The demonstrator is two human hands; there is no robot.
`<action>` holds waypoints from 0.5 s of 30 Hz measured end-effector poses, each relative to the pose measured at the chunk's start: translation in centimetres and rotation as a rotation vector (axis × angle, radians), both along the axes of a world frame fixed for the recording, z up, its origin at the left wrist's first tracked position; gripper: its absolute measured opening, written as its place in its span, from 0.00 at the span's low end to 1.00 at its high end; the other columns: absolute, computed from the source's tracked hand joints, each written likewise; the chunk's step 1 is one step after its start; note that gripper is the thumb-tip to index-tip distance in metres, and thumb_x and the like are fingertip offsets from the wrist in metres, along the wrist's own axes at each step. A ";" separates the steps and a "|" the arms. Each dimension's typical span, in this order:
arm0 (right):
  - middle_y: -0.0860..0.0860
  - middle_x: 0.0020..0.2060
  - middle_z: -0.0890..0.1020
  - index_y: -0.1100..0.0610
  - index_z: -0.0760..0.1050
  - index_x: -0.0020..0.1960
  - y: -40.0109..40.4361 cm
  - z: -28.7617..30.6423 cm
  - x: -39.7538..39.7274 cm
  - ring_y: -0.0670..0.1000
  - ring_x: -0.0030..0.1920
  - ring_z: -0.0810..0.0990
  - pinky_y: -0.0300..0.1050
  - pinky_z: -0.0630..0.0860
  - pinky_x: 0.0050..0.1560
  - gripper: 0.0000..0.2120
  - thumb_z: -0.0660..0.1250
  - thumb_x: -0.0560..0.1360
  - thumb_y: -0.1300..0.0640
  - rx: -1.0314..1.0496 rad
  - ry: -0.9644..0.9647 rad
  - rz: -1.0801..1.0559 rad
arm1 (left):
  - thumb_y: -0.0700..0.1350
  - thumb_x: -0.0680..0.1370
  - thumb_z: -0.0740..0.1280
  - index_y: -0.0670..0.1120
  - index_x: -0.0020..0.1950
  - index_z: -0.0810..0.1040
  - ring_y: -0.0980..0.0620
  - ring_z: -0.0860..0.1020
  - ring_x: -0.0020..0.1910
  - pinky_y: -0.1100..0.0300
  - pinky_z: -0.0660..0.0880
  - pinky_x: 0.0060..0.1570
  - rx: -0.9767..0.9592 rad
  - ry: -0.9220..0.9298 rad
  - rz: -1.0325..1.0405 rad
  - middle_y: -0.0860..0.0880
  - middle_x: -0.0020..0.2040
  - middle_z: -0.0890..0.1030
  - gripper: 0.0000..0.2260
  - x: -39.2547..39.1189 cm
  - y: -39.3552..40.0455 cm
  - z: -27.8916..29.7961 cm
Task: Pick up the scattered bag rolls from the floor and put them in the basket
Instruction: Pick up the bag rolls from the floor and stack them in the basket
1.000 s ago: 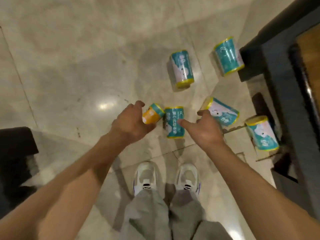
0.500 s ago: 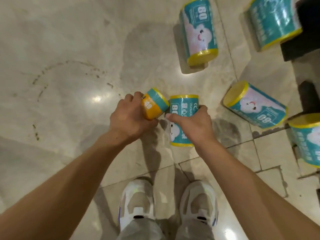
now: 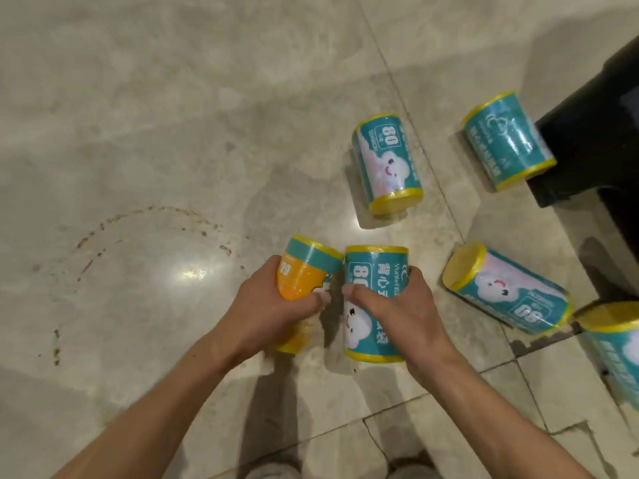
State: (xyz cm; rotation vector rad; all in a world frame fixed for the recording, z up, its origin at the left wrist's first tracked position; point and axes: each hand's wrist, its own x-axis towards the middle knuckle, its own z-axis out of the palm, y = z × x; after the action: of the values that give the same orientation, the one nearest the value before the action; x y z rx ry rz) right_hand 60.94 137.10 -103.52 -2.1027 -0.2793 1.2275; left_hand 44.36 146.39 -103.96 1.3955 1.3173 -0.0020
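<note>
rolls look light and slick, so the left hand (image 3: 273, 305) holds the orange roll (image 3: 304, 274) and the right hand (image 3: 397, 305) the teal roll (image 3: 373, 271) round their middles.

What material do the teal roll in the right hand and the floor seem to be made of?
Teal bag roll, gripped by the right hand: probably rolled thin yellow plastic film, showing at both ends, inside a glossy printed wrapper that catches light.
Floor: polished stone-look tiles, perhaps marble or ceramic; veined beige surface, mirror-like glare, visible joints.
</note>
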 end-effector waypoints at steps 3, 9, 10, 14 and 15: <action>0.49 0.48 0.85 0.51 0.73 0.60 1.1 2.9 0.8 0.47 0.44 0.86 0.45 0.82 0.43 0.28 0.81 0.65 0.52 0.164 0.051 -0.009 | 0.65 0.63 0.74 0.59 0.60 0.76 0.52 0.84 0.49 0.45 0.82 0.52 -0.042 -0.172 0.086 0.55 0.52 0.85 0.28 0.5 0.7 2.1; 0.54 0.47 0.87 0.54 0.79 0.58 2.7 11.9 2.3 0.56 0.46 0.87 0.56 0.84 0.49 0.20 0.79 0.67 0.56 0.376 0.117 -0.022 | 0.53 0.67 0.74 0.50 0.59 0.80 0.48 0.86 0.46 0.48 0.83 0.46 -0.043 -0.434 0.211 0.48 0.49 0.86 0.21 2.4 3.0 11.0; 0.54 0.47 0.87 0.54 0.80 0.58 2.6 13.8 2.5 0.56 0.46 0.87 0.55 0.84 0.49 0.18 0.77 0.69 0.58 0.396 0.143 -0.027 | 0.51 0.68 0.74 0.49 0.58 0.80 0.48 0.86 0.45 0.50 0.82 0.44 -0.046 -0.469 0.226 0.47 0.48 0.86 0.19 2.4 3.0 13.1; 0.55 0.48 0.88 0.54 0.81 0.57 1.3 22.9 3.2 0.54 0.44 0.87 0.51 0.84 0.45 0.25 0.75 0.61 0.52 0.426 0.246 -0.008 | 0.48 0.69 0.72 0.47 0.56 0.81 0.47 0.85 0.44 0.52 0.81 0.42 -0.105 -0.540 0.245 0.47 0.45 0.86 0.16 1.9 2.2 22.2; 0.56 0.48 0.87 0.55 0.81 0.58 0.9 25.9 3.3 0.53 0.43 0.87 0.49 0.84 0.43 0.26 0.75 0.60 0.51 0.424 0.266 -0.003 | 0.48 0.69 0.72 0.47 0.56 0.81 0.46 0.85 0.44 0.51 0.81 0.42 -0.122 -0.540 0.241 0.46 0.45 0.85 0.16 1.7 1.8 25.1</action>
State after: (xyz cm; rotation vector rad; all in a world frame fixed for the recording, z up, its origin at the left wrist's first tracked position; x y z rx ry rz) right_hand 64.22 137.98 -77.59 -1.5618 -0.3776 1.2980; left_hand 46.02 148.22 -78.85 1.0281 1.0001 0.4221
